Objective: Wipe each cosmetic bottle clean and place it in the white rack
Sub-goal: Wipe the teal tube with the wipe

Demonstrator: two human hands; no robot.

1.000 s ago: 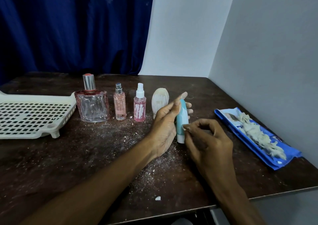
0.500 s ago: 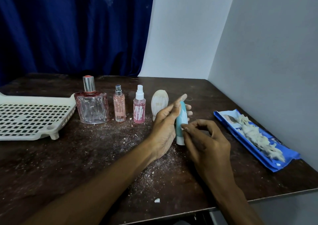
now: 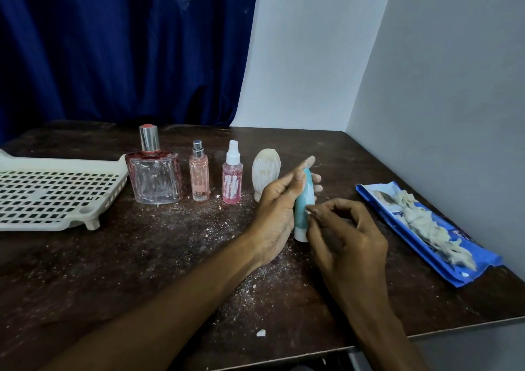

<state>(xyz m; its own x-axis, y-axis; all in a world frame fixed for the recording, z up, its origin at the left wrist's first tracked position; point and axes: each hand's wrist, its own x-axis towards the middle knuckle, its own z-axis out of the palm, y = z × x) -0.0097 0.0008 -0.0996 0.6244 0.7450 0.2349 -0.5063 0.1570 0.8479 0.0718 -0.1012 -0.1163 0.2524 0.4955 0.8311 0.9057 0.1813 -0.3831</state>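
My left hand (image 3: 275, 208) holds a teal tube (image 3: 302, 200) upright, its white cap down on the dark table (image 3: 113, 271). My right hand (image 3: 346, 237) has its fingers curled, and its thumb and forefinger pinch a tiny whitish bit against the tube's side. To the left stand a large clear perfume bottle (image 3: 154, 177), a slim pink bottle (image 3: 199, 177), a pink spray bottle (image 3: 232, 180) and a cream ribbed bottle (image 3: 265, 169), partly behind my left hand. The white rack (image 3: 56, 189) lies at the far left with nothing visible in it.
A blue wipes pack (image 3: 412, 223) with crumpled, dirty tissue on it lies at the right, along the grey wall (image 3: 440, 86). White dust and crumbs cover the table's middle. A blue curtain hangs behind. The table's front edge runs just below my right wrist.
My right fingertips have slid a little along the tube's side. The left hand and tube stay put. The view has tilted slightly.
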